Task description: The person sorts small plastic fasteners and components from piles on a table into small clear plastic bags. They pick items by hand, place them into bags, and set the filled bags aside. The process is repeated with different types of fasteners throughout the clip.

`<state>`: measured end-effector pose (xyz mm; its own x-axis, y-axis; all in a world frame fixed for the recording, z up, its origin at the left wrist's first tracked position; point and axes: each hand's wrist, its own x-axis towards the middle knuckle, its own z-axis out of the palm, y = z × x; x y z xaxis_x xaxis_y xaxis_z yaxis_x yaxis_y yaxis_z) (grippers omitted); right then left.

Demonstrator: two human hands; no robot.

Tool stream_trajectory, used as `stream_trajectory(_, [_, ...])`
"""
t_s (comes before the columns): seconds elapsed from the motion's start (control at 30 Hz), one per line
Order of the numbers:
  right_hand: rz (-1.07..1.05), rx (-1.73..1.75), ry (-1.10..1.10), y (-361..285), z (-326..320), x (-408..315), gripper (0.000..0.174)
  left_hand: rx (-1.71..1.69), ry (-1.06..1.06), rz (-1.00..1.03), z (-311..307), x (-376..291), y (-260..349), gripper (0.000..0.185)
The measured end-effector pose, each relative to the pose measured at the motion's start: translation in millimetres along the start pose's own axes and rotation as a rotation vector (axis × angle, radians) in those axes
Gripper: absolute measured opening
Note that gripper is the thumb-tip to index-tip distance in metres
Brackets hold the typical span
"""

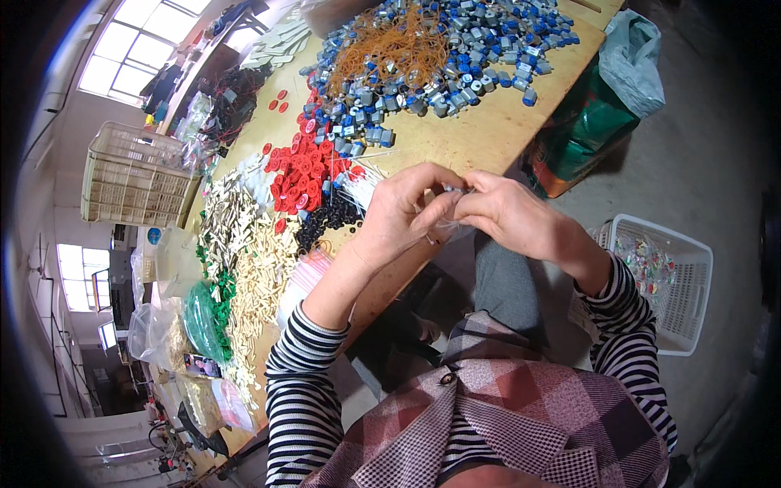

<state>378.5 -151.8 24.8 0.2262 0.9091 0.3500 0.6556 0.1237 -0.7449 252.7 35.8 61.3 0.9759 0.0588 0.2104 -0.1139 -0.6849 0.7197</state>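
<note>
My left hand (pixel 406 210) and my right hand (pixel 512 213) meet above the near edge of the wooden table (pixel 421 143). Between them their fingertips pinch a small clear plastic bag (pixel 448 224), with its contents mostly hidden by the fingers. Just left of my left hand lie thin white rods (pixel 363 186), small black parts (pixel 329 222) and a heap of red plastic wheels (pixel 302 168). Clear bags with pink stripes (pixel 308 274) lie by my left wrist. Farther up the table spreads a large pile of small grey motors with blue ends (pixel 470 94), partly covered by orange rubber bands (pixel 396 52).
Cream plastic pieces (pixel 259 293) and green parts (pixel 224 290) cover the table's left side, near a phone (pixel 202 366). A beige crate (pixel 134 177) stands beyond. On the floor at right are a white basket (pixel 692 293) of filled bags and a green sack (pixel 589 134).
</note>
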Motion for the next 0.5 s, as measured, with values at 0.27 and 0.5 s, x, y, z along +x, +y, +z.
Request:
stream_trajectory(0.27, [0.050, -0.015, 0.082, -9, 2, -25, 0.011, 0.621, 0.332, -0.079, -74, 79, -81, 0.048])
stream_trajectory(0.5, [0.121, 0.060, 0.154, -12, 10, -40, 0.010, 0.741, 0.296, -0.152, -82, 138, -148, 0.037])
